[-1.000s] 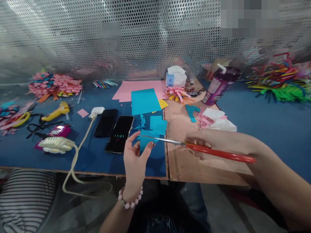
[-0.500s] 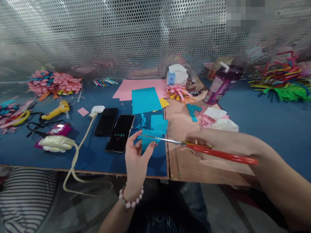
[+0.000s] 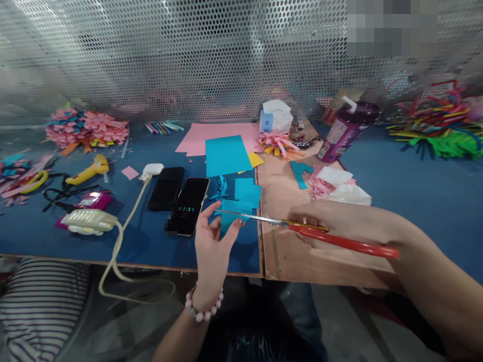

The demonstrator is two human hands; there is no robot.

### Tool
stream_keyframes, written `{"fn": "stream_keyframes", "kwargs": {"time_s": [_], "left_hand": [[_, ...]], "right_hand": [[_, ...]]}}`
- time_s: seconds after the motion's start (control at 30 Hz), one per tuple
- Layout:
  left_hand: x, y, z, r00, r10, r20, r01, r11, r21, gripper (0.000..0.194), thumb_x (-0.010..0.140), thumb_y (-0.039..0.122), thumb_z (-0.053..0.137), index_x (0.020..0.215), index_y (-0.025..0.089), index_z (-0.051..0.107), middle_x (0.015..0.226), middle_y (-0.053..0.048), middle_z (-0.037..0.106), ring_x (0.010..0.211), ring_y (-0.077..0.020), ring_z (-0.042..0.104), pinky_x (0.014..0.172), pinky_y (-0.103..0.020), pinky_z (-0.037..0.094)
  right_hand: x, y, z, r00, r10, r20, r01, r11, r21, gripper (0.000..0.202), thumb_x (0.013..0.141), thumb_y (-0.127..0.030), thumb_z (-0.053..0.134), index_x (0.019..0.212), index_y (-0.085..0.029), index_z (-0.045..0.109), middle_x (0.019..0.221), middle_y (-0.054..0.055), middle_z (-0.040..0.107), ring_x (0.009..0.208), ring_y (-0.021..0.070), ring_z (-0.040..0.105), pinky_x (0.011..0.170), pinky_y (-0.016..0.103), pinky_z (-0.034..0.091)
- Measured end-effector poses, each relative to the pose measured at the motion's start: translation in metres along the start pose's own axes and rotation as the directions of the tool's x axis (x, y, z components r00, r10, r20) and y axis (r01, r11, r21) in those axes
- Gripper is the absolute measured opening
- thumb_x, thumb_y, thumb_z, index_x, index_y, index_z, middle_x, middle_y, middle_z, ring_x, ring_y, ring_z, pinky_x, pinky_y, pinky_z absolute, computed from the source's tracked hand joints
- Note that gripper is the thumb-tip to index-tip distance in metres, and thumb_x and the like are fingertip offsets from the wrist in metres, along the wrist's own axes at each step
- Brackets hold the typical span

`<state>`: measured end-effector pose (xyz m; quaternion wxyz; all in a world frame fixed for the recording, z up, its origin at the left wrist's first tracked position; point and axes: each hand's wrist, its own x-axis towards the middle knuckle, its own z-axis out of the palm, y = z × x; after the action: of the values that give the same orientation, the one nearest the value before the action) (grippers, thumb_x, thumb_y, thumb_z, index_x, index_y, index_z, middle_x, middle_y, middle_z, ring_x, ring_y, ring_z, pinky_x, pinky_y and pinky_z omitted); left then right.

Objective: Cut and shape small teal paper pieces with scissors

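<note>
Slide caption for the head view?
Right hand holds red-handled scissors at blue paper pinched in the left hand, over a blue tabletop.

Cannot see all of the scissors (image 3: 309, 232), with one handle loop mostly covered by the right hand (image 3: 339, 218). Cannot tell the full outline of the held blue paper (image 3: 226, 224), partly hidden by the left hand (image 3: 214, 246). Cannot read the tiny red mark on the phone (image 3: 191, 205), nor see all of the striped cloth (image 3: 41, 306), cropped at left.

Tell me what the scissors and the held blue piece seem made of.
Scissors: blades look metal, silvery and shiny; the glossy red handle is probably plastic or coated metal. Blue piece: matte, thin, straight-edged, likely paper, though foam is possible.
</note>
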<state>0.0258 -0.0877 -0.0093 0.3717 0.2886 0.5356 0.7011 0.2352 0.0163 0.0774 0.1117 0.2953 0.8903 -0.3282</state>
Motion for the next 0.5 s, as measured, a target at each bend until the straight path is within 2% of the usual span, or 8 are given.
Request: {"fn": "stream_keyframes", "kwargs": {"time_s": [0.5], "left_hand": [[-0.0005,-0.0007,-0.0003,1.000,-0.004,0.013,0.004,1.000,-0.003,0.053,0.069,0.025,0.075,0.117,0.018,0.051,0.084,-0.003,0.069,0.078,-0.0158,0.068,0.083,-0.033,0.055]], "right_hand": [[-0.0011,-0.0005,-0.0001,0.999,0.052,0.016,-0.052,0.999,-0.004,0.023,0.079,-0.031,0.053,0.099,-0.020,0.059,0.094,0.005,0.062,0.076,0.0189,0.054,0.063,0.029,0.036]]}}
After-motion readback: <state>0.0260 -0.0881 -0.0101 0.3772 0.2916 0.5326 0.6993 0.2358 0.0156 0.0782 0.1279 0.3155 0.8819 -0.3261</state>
